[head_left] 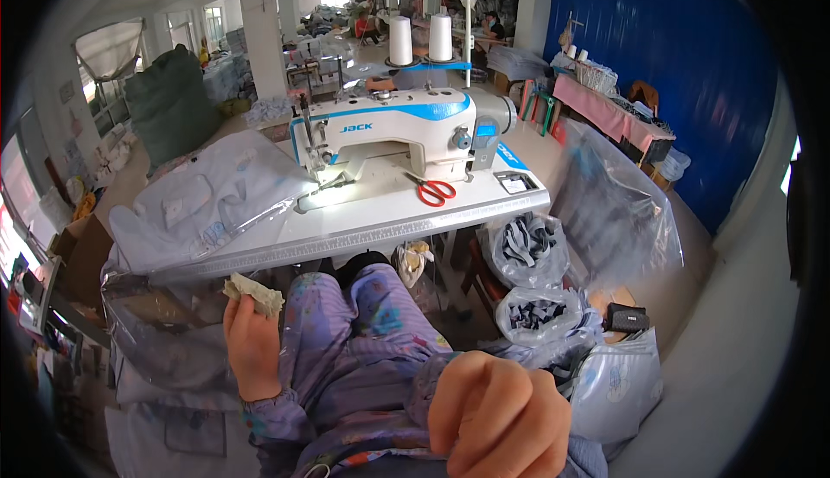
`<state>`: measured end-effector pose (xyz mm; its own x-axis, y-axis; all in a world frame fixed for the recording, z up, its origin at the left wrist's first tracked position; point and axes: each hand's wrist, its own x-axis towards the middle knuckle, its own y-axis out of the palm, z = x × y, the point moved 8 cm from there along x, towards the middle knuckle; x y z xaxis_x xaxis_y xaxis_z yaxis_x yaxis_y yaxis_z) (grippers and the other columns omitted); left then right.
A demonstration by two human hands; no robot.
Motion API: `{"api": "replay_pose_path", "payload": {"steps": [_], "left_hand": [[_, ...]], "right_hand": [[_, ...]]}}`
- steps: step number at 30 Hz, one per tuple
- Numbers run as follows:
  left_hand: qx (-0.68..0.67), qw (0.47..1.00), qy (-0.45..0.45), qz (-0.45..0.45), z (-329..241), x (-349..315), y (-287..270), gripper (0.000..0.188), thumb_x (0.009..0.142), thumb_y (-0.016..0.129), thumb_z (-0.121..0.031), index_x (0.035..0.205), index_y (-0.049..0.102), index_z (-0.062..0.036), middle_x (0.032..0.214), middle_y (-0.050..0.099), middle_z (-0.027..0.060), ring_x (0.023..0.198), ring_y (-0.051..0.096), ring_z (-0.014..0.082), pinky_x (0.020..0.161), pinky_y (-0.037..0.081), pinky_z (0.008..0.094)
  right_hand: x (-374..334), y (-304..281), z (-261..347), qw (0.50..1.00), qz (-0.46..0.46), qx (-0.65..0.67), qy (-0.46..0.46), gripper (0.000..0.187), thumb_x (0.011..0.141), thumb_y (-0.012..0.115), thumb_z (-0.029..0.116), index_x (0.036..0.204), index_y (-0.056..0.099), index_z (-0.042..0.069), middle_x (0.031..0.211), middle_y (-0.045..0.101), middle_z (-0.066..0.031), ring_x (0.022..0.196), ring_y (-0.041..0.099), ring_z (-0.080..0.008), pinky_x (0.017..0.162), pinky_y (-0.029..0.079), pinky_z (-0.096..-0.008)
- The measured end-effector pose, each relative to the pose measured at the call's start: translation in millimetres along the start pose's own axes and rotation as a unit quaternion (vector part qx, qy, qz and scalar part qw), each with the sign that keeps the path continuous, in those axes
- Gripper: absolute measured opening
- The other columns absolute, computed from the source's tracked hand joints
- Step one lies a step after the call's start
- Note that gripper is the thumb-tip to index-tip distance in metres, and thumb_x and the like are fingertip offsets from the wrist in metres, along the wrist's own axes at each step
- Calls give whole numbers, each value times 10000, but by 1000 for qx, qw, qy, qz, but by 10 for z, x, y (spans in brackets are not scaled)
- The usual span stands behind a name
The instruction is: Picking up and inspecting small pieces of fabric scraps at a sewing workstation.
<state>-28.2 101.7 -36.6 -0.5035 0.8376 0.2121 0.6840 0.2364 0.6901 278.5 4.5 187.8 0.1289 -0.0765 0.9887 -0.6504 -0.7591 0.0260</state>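
Note:
My left hand (252,353) is raised over the left side of my lap. Its fingers pinch a pale beige-green chunk (254,294) with rough, torn-looking edges; I cannot tell its kind. Close to the camera, low and right of the middle, my right hand (501,417) is curled with the fingers bent inward. Whatever lies in those fingers, if anything, is hidden. Ahead of both hands stands a white and blue sewing machine (389,132), its lamp lit at the needle. Red-handled scissors (434,191) lie on the table (363,234) in front of it.
Grey fabric under clear plastic (212,188) covers the table's left end. Bags of dark and pale strips (529,245) stand right of my legs, near a small black case (627,318). White thread cones (400,41) rise behind the machine. A pink-covered table (605,113) stands along the blue wall.

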Motion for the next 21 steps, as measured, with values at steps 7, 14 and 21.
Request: {"api": "replay_pose_path", "payload": {"steps": [7,14,21], "left_hand": [[56,998,10,-5,8,18,-21,320,998,510,-147,1276,515,12,1139,578,71,1039,561,176,905,466,334],[-80,995,-24,48,-37,-37,133,320,968,562,-125,1270,525,-25,1167,590,57,1083,562,194,933,455,371],[-74,995,-21,58,-45,-31,164,249,963,567,-115,1205,558,-58,1158,586,43,1079,544,184,996,435,459]], "right_hand": [[-2,-24,13,999,10,-40,3,79,816,745,62,757,702,92,866,676,-35,774,557,-139,660,484,-265],[-317,-313,1,989,-91,-119,-8,96,800,686,54,782,693,-41,814,642,-131,724,541,-211,574,486,-322],[-237,-277,-102,994,31,-43,95,32,884,667,79,868,695,82,928,619,-48,853,520,-164,683,465,-285]]}}
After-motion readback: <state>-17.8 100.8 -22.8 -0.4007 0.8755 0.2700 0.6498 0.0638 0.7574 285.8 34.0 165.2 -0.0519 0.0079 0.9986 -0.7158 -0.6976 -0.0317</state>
